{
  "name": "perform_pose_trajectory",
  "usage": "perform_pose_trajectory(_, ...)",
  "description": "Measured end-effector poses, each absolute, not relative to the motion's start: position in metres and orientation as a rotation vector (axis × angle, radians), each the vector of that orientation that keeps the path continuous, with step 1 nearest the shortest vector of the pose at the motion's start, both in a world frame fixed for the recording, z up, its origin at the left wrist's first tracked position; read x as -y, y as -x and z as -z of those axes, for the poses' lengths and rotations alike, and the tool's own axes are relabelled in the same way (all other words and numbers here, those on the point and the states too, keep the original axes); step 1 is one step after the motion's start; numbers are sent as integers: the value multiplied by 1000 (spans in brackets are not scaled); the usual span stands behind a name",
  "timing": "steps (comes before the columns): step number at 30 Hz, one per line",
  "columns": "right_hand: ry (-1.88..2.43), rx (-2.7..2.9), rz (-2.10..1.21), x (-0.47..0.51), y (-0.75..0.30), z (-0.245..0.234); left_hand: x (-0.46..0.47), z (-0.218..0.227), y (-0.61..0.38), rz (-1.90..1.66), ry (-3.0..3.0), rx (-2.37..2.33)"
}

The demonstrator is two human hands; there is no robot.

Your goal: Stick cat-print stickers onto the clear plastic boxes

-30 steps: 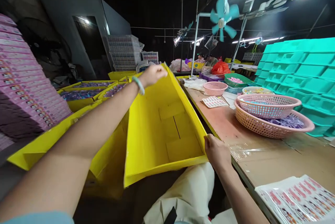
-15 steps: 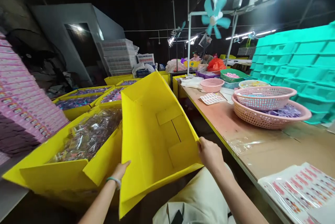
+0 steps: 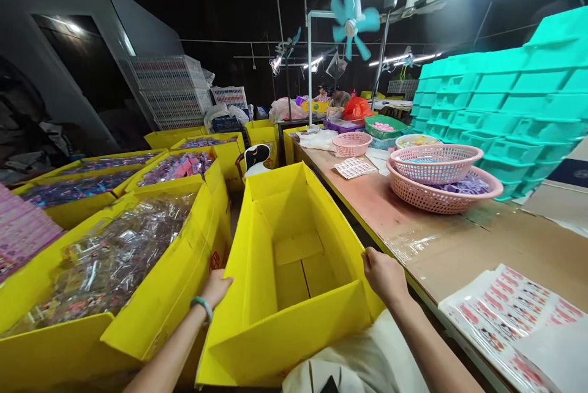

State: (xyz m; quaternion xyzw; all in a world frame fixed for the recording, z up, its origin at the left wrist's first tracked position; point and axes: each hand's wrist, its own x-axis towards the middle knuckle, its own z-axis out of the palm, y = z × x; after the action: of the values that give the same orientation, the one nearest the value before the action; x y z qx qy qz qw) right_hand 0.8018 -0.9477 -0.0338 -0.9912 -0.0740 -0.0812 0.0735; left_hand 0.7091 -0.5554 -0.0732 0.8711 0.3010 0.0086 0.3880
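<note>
An empty yellow box [image 3: 294, 325] with its flaps up stands before me, its inside facing up toward me. My left hand [image 3: 217, 289] grips its left wall; a pale green bracelet circles that wrist. The fingers of my right hand [image 3: 384, 275] are wrapped over the right edge of the box. Close to my left hand stands another yellow box [image 3: 184, 264], filled with clear plastic packets [image 3: 124, 258]. Beside my right hand runs the edge of a long worktable [image 3: 340, 197].
On the table are stacked pink baskets [image 3: 441, 185], a small pink basket [image 3: 353, 143] and sticker sheets [image 3: 509, 313]. Turquoise bins [image 3: 500, 99] are piled at the right. More filled yellow boxes [image 3: 184, 166] and a chair [image 3: 256, 159] stand ahead. People [image 3: 333, 96] sit far back.
The empty yellow box has come down and tipped level, held in both hands. My view has turned right, and the chair behind the box now shows.
</note>
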Motion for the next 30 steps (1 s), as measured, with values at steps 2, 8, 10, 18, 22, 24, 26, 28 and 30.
perform_pose_trajectory(2, 2988, 232, 227, 949, -813, 43, 560, 81, -730, -45, -2256, -768)
perform_pose_trajectory(8, 3020, 251, 220, 949, -860, 53, 566, 87, -793, -41, -2358, -749)
perform_pose_trajectory(10, 3032, 246, 237, 946, -880, 46, 577, 89, -814, -28, -2392, -761)
perform_pose_trajectory(18, 2871, 644, 570, 917, -857, 58, 619, 105, -847, -42, -2510, -834)
perform_pose_trajectory(22, 2709, 807, 574, 931, -790, 106, 621, 91, -837, -96, -2583, -799)
perform_pose_trajectory(24, 2689, 784, 477, 946, -760, 120, 638, 80, -834, -168, -2659, -710)
perform_pose_trajectory(26, 2694, 708, 362, 959, -737, 122, 670, 71, -835, -282, -2746, -478)
perform_pose_trajectory(28, 2703, 613, 279, 969, -722, 116, 717, 65, -836, -351, -2770, -107)
perform_pose_trajectory(30, 2700, 550, 241, 978, -715, 106, 773, 62, -831, -316, -2707, 289)
